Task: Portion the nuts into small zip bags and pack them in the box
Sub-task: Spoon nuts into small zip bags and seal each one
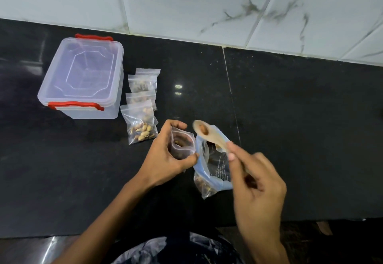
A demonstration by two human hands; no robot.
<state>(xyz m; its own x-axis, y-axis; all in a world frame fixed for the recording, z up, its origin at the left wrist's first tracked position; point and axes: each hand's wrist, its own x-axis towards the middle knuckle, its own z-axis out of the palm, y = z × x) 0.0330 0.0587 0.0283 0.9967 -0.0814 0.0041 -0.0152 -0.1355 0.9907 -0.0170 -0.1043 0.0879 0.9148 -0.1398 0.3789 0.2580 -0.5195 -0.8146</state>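
Note:
My left hand (165,155) grips a small zip bag (182,144) upright with its mouth held wide; a few nuts lie inside. My right hand (255,182) holds a wooden spoon (207,134) by the handle, its bowl carrying a nut just right of the small bag's mouth. Below the spoon stands the large blue-rimmed bag of nuts (213,170), its top folded down. Three filled small zip bags (142,106) lie in a row on the counter. Left of them is the clear plastic box (83,77) with red latches and its lid on.
The black stone counter (290,128) meets a white marble-tiled wall (207,4) at the back. Its front edge runs along the bottom, where my patterned clothing (176,251) shows.

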